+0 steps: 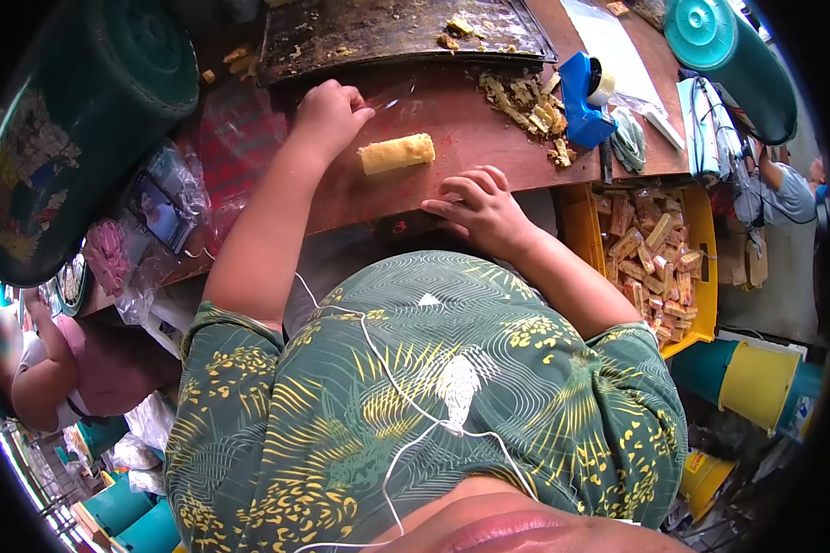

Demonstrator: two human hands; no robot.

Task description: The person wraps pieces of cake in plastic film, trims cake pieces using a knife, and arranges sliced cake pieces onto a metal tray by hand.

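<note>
A yellow rolled pastry or wafer-like log (397, 154) lies on the reddish-brown table, between my two hands. Beyond its left end is my left hand (330, 115), fingers curled and pinched close to the tabletop. Small glints beside those fingers look like clear film, but what they hold is too faint to make out. My right hand (480, 207) hovers at the table's near edge, right of the log and apart from it. Its fingers are loosely bent, the thumb stands away from them, and nothing shows in its grasp.
A dark tray (406, 37) with crumbs lies at the back. Broken yellow pieces (530, 106) sit beside a blue tape dispenser (581, 101). A yellow crate (704, 286) of wrapped bars stands right. Green bins (92, 129) flank the table; another person (55, 359) is at left.
</note>
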